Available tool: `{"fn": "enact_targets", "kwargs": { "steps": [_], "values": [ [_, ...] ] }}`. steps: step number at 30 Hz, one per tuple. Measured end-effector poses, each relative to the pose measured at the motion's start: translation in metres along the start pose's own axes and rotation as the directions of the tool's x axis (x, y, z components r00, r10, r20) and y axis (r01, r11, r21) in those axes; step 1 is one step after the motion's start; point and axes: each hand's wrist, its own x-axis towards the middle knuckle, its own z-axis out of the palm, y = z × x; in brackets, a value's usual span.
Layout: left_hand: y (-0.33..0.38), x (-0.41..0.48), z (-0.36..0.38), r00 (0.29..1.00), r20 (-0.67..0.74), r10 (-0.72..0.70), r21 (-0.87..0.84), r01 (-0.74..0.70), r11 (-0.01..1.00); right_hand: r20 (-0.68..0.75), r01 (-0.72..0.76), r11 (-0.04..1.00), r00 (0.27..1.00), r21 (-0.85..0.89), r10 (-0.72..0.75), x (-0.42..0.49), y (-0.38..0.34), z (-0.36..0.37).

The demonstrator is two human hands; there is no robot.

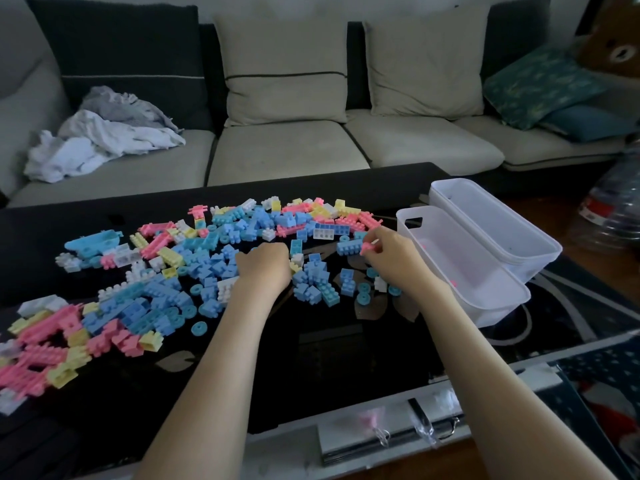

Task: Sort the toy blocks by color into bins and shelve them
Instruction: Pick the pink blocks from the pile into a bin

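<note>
While right hand (394,261) pinches a pink block (367,249) beside the near bin (491,306), which holds few pink pieces, left hand (265,268) sits in the mixed block pile (207,265) on the bench (329,341), grip unclear: sorting looks barely started.

Black table (329,341) holds scattered toy blocks (166,292) and two bins (491,310).

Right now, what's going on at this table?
A person is sorting pastel toy blocks spread over a dark table. Their right grip pinches a pink block beside the nearer clear bin, which already holds a few pink pieces. Their left grip is down among the blue blocks; whether it holds one is hidden. The farther bin looks almost empty.
</note>
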Motion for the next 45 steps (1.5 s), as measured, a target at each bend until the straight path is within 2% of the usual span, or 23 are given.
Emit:
{"fn": "enact_targets", "kwargs": {
  "steps": [6,9,11,13,15,17,18,21,23,26,29,34,38,42,45],
  "values": [
    [0.005,0.007,0.001,0.976,-0.206,-0.066,-0.228,0.018,0.974,0.043,0.015,1.000,0.999,0.013,-0.015,0.002,-0.003,0.000],
    [0.009,0.005,-0.002,0.968,-0.230,-0.102,-0.439,-0.010,0.898,0.047,0.037,0.999,0.998,0.025,-0.038,0.002,-0.005,-0.001],
    [0.014,0.004,-0.004,0.980,-0.166,-0.106,-0.665,-0.032,0.746,0.058,0.046,0.996,0.997,0.077,-0.051,0.001,-0.009,-0.002],
    [0.018,0.003,-0.006,0.993,-0.057,-0.106,-0.868,0.004,0.496,0.082,0.029,0.980,0.996,0.196,-0.046,0.000,-0.012,-0.002],
    [0.023,0.001,-0.009,0.996,0.065,-0.064,-0.964,0.079,0.256,0.124,-0.014,0.936,0.992,0.352,-0.032,0.000,-0.017,-0.001],
    [0.028,-0.001,-0.011,0.992,0.123,-0.027,-0.986,0.125,0.113,0.174,-0.051,0.884,0.984,0.465,-0.035,0.000,-0.020,0.001],
    [0.031,-0.001,-0.010,0.993,0.118,-0.022,-0.987,0.120,0.103,0.195,-0.065,0.862,0.980,0.502,-0.040,0.000,-0.022,0.002],
    [0.038,-0.002,-0.003,0.995,0.010,-0.098,-0.952,0.039,0.304,0.204,-0.084,0.865,0.979,0.495,-0.022,-0.001,-0.023,0.008],
    [0.039,0.001,0.003,0.989,-0.047,-0.138,-0.927,0.009,0.376,0.176,-0.075,0.909,0.984,0.409,0.002,-0.003,-0.022,0.014],
    [0.040,0.004,0.008,0.972,-0.176,-0.157,-0.834,-0.063,0.548,0.153,-0.044,0.964,0.988,0.263,0.004,-0.006,-0.021,0.020],
    [0.044,0.004,0.009,0.954,-0.279,-0.113,-0.778,-0.156,0.608,0.118,-0.008,0.985,0.993,0.170,-0.012,-0.006,-0.020,0.021],
    [0.052,0.003,0.007,0.952,-0.306,-0.007,-0.770,-0.244,0.589,0.076,0.016,0.998,0.997,0.069,-0.021,-0.006,-0.018,0.015],
    [0.060,0.001,0.005,0.938,-0.346,0.015,-0.769,-0.293,0.568,-0.015,0.015,0.999,1.000,0.038,-0.014,-0.006,-0.020,-0.008],
    [0.076,0.002,0.006,0.945,-0.324,0.046,-0.835,-0.309,0.455,-0.094,0.014,0.999,0.996,0.044,-0.010,-0.010,-0.014,-0.047],
    [0.098,-0.004,-0.003,0.939,-0.336,0.079,-0.863,-0.340,0.372,-0.156,-0.075,0.997,0.985,-0.030,0.070,-0.010,0.004,-0.072]
  ]
}}
